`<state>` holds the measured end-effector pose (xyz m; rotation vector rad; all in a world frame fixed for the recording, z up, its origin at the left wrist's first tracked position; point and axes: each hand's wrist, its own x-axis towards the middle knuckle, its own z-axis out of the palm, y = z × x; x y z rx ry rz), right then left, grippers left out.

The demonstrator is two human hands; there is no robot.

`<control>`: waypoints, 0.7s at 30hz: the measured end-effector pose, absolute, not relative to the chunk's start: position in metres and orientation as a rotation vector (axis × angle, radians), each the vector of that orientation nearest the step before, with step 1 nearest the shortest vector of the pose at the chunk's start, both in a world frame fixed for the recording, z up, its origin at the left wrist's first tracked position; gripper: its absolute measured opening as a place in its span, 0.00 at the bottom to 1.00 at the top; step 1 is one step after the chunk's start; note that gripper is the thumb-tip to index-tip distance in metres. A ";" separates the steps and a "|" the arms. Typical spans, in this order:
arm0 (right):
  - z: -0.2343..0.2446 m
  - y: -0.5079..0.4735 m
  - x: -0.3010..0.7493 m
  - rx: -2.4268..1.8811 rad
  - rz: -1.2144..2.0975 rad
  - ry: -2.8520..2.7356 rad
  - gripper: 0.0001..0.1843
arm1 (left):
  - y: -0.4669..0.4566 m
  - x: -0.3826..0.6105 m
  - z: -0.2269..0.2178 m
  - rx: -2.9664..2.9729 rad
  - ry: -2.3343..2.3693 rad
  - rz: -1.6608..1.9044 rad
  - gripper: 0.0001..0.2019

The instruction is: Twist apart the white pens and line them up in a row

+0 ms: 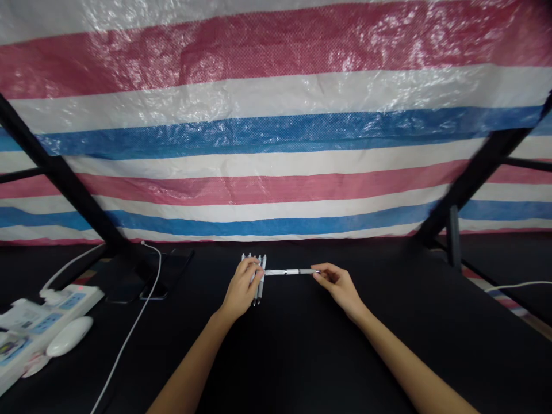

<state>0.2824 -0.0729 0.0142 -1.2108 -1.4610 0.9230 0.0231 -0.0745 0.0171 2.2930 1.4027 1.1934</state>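
A white pen with a grey grip (291,272) lies crosswise between my two hands, its tip pointing right. My right hand (340,286) pinches the tip end between thumb and fingers. At the other end, the closed thumb and fingers of my left hand (241,289) hold the pen's clicker end, which they partly hide. Beneath and beside my left hand, several similar pens (261,288) lie side by side on the black table (302,356), tips toward me. My left fingers cover part of that row.
At left sit a white power strip (84,299) with plugs, a white mouse-shaped object (70,336) and a white cable (133,328). Dark phone-like slabs (154,292) lie behind the cable. Black frame bars (81,195) slope on both sides; a striped plastic sheet (276,190) hangs behind.
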 end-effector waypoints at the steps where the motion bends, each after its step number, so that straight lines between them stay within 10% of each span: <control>1: 0.015 -0.073 0.282 -1.210 0.928 -1.450 0.19 | -0.074 0.023 0.017 2.296 1.398 1.190 0.09; 21: 0.011 -0.073 0.280 -1.197 0.892 -1.496 0.16 | -0.070 0.026 0.020 1.860 1.248 1.225 0.21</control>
